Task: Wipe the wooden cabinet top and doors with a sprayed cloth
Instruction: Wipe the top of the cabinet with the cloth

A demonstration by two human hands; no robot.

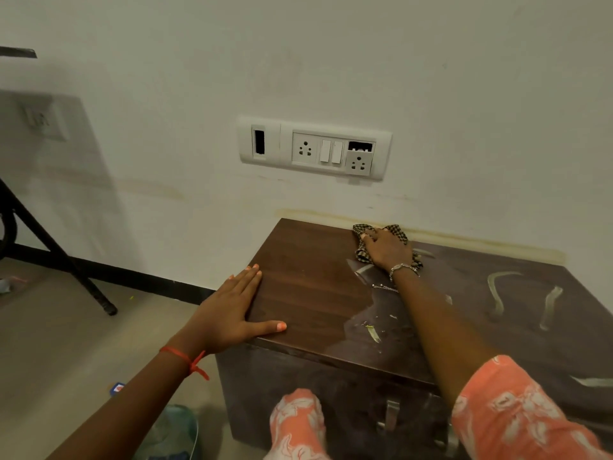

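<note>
A low dark wooden cabinet [308, 293] stands against the wall, its top streaked with pale smears and wet patches toward the right. My right hand [388, 249] presses a checked brown cloth [363, 242] onto the far edge of the top, near the wall. My left hand [235, 307] lies flat, fingers apart, on the top's near left corner and holds nothing. The cabinet's front doors [348, 403] show below, with a metal handle [391, 416] partly hidden by my knee.
A switch and socket panel [315, 149] sits on the wall above the cabinet. A black stand leg [66, 257] slants to the floor at left. A greenish bag [172, 433] and a small blue item [116, 388] lie on the floor by my left arm.
</note>
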